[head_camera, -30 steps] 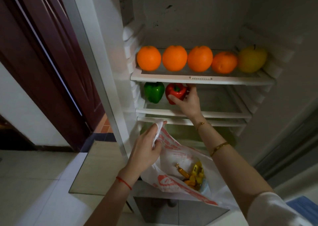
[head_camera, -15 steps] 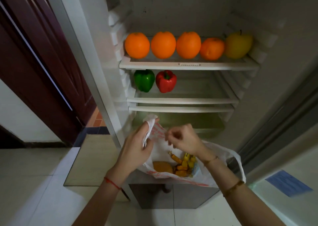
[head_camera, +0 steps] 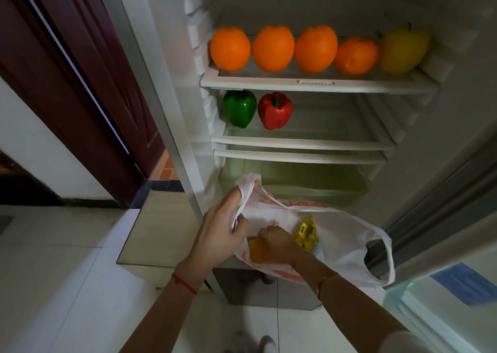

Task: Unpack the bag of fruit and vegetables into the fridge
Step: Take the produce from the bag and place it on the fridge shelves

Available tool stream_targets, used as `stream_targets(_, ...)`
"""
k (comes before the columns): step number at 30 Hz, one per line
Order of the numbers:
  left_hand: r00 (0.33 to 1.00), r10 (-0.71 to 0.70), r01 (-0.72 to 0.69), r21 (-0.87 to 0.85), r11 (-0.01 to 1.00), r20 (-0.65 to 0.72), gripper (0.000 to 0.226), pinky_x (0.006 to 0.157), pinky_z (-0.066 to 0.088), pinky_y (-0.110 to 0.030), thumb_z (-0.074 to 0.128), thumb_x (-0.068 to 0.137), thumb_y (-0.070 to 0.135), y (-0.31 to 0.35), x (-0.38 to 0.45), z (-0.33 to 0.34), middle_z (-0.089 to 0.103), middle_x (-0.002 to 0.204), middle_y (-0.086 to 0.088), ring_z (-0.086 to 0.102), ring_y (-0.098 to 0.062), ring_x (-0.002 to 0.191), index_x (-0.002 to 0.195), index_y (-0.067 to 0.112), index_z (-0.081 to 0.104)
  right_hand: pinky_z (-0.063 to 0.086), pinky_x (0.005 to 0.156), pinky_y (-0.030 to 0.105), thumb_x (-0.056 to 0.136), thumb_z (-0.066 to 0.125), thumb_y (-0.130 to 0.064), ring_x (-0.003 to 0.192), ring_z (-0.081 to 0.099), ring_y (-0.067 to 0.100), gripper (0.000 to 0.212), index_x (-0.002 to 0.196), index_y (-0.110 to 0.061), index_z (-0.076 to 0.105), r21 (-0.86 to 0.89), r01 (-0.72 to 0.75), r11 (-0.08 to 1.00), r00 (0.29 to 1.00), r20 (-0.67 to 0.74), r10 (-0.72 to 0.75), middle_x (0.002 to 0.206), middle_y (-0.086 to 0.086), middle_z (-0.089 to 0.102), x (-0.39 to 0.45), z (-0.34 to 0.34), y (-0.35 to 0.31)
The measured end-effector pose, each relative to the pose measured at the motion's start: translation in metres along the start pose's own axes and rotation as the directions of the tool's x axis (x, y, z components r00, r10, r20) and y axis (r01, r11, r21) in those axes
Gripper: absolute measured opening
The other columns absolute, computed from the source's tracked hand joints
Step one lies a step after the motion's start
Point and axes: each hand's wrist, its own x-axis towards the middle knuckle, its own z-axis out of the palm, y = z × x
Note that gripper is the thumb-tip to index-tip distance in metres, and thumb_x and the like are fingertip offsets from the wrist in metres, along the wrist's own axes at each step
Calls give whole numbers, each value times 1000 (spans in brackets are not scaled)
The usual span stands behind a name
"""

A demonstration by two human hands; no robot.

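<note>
While your left hand pinches the handle of the plastic bag, your right hand reaches inside it by an orange item; you cannot tell whether it grips. Nearby, yellow pieces lie in the bag. Above, four oranges and a yellow fruit crowd the top shelf; green pepper and red pepper sit side by side below. A dark door stands left over pale floor tiles.

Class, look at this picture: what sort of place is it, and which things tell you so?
Probably a home kitchen: an open fridge with oranges on its shelf, a tiled floor, and a dark wooden door.
</note>
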Motion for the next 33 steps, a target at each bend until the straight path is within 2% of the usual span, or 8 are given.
stream_targets(8,999,-41,41,16,999,-4,63,85,40,-3,53,83,-5,-6,-1,0,62,123,-5,54,-16,113,141,17,45,35,109,42,83,66,-44,128,42,31,70,141,-18,37,-131,10,991,999,-47,-16,140,12,44,7,27,-1)
stream_targets(12,998,-62,62,-1,998,34,70,94,42,-9,52,86,3,-7,3,1,57,134,4,53,-10,119,148,29,33,41,102,35,74,71,-47,120,49,28,75,133,-14,39,119,-43,992,998,-51,49,132,9,43,3,14,-3)
stream_targets(15,998,-34,34,-9,999,46,72,82,48,-16,53,86,0,-5,8,0,64,112,1,57,-17,106,148,30,33,44,98,33,62,80,-52,108,53,22,87,130,-18,40,371,-81,925,990,-77,117,123,2,41,-7,-13,-1)
stream_targets(19,996,-12,17,-50,999,93,72,83,41,-1,54,88,3,-3,19,2,53,120,21,55,11,102,148,33,29,42,91,21,77,77,-39,102,50,6,66,134,-23,48,556,-19,831,971,-189,148,122,-6,54,-31,-66,4)
stream_targets(21,996,-10,12,-20,1000,91,67,78,44,-6,54,88,4,-1,26,3,55,112,19,57,5,90,147,28,32,46,93,22,80,76,-36,106,53,3,60,133,-27,52,611,50,790,949,-276,153,121,-13,56,-44,-93,8)
stream_targets(26,998,49,-50,13,999,47,58,74,44,-3,55,88,1,3,43,9,57,105,10,57,-7,91,142,15,39,54,82,27,83,75,-31,98,60,12,43,122,-25,57,699,181,692,831,-485,271,111,-5,59,-74,-154,14)
stream_targets(30,996,89,-90,26,996,29,35,74,44,-21,56,85,-5,6,51,16,59,95,-6,55,-24,92,118,8,50,51,80,28,87,70,-34,97,59,15,42,124,-23,53,709,269,652,636,-639,433,114,0,57,-79,-199,18)
stream_targets(33,994,104,-106,28,994,41,47,80,47,-10,56,86,-4,6,55,19,59,107,1,57,-7,101,130,9,47,52,88,39,82,69,-47,103,59,22,53,124,-19,54,681,211,701,514,-687,514,118,7,58,-64,-227,32)
